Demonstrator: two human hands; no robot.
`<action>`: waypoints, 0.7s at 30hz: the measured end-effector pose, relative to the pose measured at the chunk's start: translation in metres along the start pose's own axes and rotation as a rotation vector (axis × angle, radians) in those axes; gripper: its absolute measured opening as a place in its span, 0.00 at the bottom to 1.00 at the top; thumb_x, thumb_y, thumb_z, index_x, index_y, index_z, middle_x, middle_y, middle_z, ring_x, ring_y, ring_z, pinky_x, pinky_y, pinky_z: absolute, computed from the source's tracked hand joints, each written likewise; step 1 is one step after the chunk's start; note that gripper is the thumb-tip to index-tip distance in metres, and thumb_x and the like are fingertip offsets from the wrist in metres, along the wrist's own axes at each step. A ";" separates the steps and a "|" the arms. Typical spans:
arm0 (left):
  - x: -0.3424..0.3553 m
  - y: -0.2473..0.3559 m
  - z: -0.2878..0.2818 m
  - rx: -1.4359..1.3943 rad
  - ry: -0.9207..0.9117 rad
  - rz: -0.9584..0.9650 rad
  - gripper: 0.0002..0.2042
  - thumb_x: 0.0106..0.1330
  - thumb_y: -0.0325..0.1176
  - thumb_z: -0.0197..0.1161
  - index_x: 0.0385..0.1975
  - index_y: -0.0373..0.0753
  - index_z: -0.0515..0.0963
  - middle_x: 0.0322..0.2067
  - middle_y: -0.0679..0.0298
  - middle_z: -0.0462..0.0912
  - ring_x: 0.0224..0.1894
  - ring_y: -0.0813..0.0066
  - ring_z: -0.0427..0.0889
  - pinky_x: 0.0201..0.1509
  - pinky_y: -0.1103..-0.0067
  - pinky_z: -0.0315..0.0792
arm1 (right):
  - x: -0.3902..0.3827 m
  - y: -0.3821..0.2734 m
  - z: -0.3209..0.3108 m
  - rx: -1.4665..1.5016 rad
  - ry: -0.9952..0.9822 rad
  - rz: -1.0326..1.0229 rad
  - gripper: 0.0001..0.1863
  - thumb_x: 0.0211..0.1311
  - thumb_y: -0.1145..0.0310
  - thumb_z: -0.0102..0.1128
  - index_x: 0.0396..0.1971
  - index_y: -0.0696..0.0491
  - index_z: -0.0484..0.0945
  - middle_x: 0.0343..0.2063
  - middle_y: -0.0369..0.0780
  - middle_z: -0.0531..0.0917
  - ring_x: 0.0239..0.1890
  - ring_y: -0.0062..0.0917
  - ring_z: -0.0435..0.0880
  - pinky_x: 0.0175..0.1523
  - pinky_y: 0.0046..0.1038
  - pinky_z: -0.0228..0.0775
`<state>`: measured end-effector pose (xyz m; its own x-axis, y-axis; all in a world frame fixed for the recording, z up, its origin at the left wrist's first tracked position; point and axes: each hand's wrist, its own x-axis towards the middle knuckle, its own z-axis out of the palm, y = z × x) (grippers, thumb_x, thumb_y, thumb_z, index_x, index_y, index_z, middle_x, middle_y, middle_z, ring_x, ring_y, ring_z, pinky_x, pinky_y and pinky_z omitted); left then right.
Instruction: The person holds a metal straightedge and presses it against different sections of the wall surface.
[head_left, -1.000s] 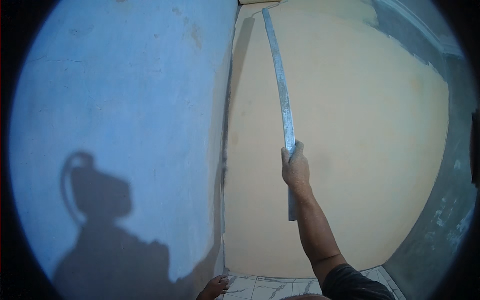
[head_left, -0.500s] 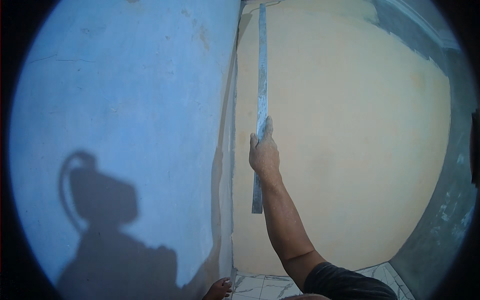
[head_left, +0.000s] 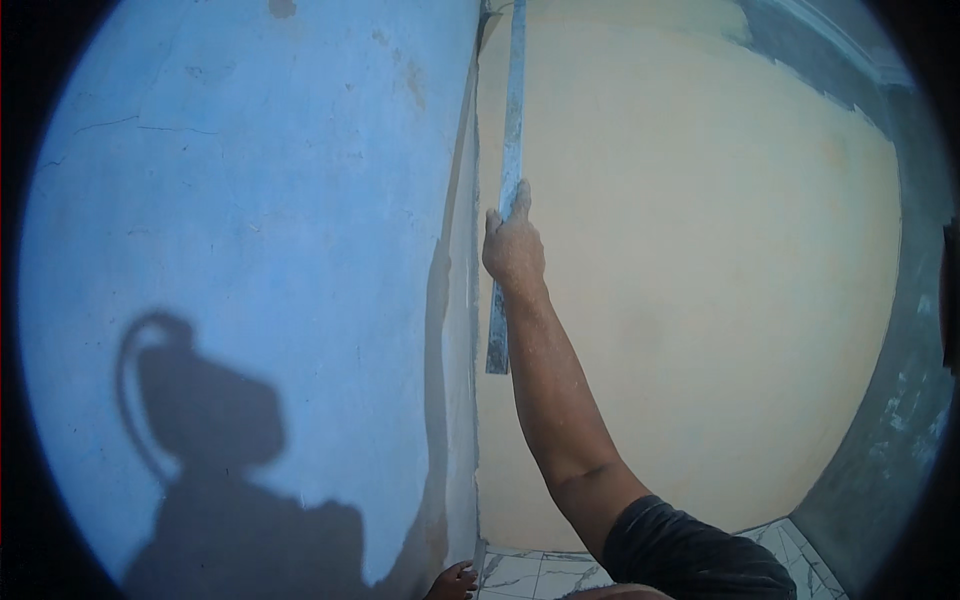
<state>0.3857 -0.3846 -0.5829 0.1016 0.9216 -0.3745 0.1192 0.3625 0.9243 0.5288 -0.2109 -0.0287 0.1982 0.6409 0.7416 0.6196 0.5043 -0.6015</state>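
My right hand (head_left: pixel 515 250) is closed round a long, narrow metal straightedge (head_left: pixel 512 130), gripping it in its lower part. The thumb lies along the left edge and the index finger points up the right edge. The bar stands nearly upright in front of the cream wall (head_left: pixel 690 280), close to the corner, and its upper end runs out of the picture. Whether it touches the wall I cannot tell. Dust covers the hand and forearm. What seems to be my left hand (head_left: pixel 455 580) shows low by the corner, cut off by the lower edge; its grip is unclear.
A blue wall (head_left: pixel 270 210) with cracks and stains meets the cream wall at the corner on the left, bearing my shadow (head_left: pixel 210 410). Grey wall (head_left: pixel 880 430) borders the cream area on the right. White veined tiles (head_left: pixel 565 575) cover the floor.
My right hand and the straightedge have moved up and slightly left, nearer the corner. The bar's top has left the picture. The view has shifted a little.
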 end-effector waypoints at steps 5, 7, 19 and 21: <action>0.061 -0.099 -0.014 0.091 -0.027 0.177 0.31 0.71 0.49 0.60 0.71 0.49 0.64 0.58 0.60 0.78 0.45 0.66 0.79 0.48 0.67 0.76 | -0.011 -0.003 0.011 0.007 0.012 -0.044 0.39 0.75 0.56 0.47 0.76 0.52 0.40 0.46 0.60 0.83 0.50 0.53 0.84 0.57 0.49 0.75; 0.069 -0.111 -0.010 0.078 -0.031 0.188 0.32 0.69 0.50 0.62 0.71 0.49 0.63 0.57 0.60 0.79 0.43 0.68 0.78 0.45 0.68 0.76 | -0.015 -0.005 0.007 0.000 0.039 -0.067 0.39 0.75 0.55 0.47 0.76 0.52 0.39 0.47 0.60 0.83 0.50 0.53 0.83 0.57 0.49 0.75; 0.060 -0.141 -0.002 -0.144 -0.118 0.063 0.34 0.67 0.44 0.65 0.73 0.52 0.61 0.59 0.61 0.77 0.40 0.71 0.76 0.39 0.70 0.74 | -0.026 0.009 0.014 -0.057 0.072 -0.097 0.39 0.74 0.56 0.47 0.76 0.52 0.40 0.41 0.60 0.84 0.46 0.55 0.84 0.54 0.50 0.75; 0.047 -0.130 0.000 -0.155 -0.110 0.089 0.33 0.67 0.43 0.64 0.73 0.52 0.61 0.60 0.60 0.76 0.40 0.70 0.75 0.40 0.68 0.74 | -0.045 0.016 0.014 -0.062 0.044 -0.060 0.39 0.74 0.57 0.47 0.76 0.52 0.40 0.40 0.60 0.84 0.45 0.55 0.85 0.53 0.50 0.76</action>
<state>0.3751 -0.3883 -0.7207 0.2133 0.9333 -0.2888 -0.0473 0.3051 0.9511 0.5196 -0.2234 -0.0758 0.1914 0.5837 0.7890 0.6770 0.5035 -0.5368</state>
